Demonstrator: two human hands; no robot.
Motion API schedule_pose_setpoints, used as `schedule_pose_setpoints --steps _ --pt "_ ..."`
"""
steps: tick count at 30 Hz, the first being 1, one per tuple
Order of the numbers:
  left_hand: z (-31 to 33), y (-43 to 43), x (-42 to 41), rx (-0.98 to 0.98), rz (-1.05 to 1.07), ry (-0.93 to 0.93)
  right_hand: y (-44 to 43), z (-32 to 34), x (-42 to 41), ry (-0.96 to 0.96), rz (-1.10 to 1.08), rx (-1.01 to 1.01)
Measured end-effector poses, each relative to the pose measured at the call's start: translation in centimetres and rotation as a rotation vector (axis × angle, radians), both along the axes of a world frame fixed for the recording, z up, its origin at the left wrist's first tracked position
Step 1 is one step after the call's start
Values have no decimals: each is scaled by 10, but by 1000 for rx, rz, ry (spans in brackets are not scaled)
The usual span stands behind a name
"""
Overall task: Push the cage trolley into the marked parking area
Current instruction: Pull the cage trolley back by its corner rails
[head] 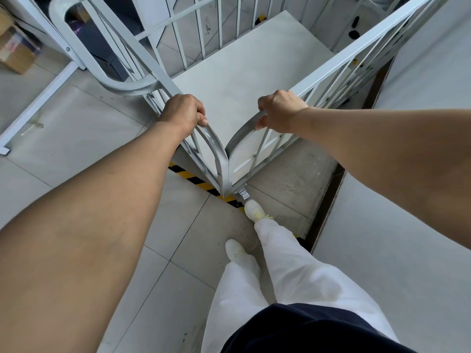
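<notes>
Head view: both hands clenched on the trolley (244, 80), left hand (184, 113) on the top rail of the left side panel, right hand (279, 111) on the curved top corner of the right one. Gripped high and either side of the near corner post, probably to steer as well as shove, arms nearly straight for the push. Right shoe (254, 210) set just beside the corner castor (243, 193), perhaps steadying or nudging it; cannot tell whether touching.

Trolley empty, its platform bare, near corner sitting over the yellow-black tape (201, 186) on the floor; a second strip (260, 19) visible beyond the far bars. Looks mostly inside the marked bay, with the near corner on the line, so likely a final nudge or squaring-up left.

Tight surroundings: another cage (84, 54) close on the left, nearly meeting the left panel; a grey wall (420, 80) and dark floor edge close on the right. Cardboard box (15, 50) far left, well clear. Risk judged: scraping the neighbouring cage, or the castor catching the shoe.
</notes>
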State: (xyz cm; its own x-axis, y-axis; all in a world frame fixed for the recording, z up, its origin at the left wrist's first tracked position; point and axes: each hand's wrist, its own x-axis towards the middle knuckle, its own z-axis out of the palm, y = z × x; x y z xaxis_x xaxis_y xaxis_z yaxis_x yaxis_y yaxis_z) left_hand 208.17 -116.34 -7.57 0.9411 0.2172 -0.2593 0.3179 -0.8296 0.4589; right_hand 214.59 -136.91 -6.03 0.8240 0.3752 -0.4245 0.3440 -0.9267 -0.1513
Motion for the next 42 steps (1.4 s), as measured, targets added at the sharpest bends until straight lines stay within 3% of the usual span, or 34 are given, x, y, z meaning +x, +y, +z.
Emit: schedule_pose_setpoints --steps 42 --pt "-2 4 3 -36 30 -38 -2 -2 5 -67 133 -6"
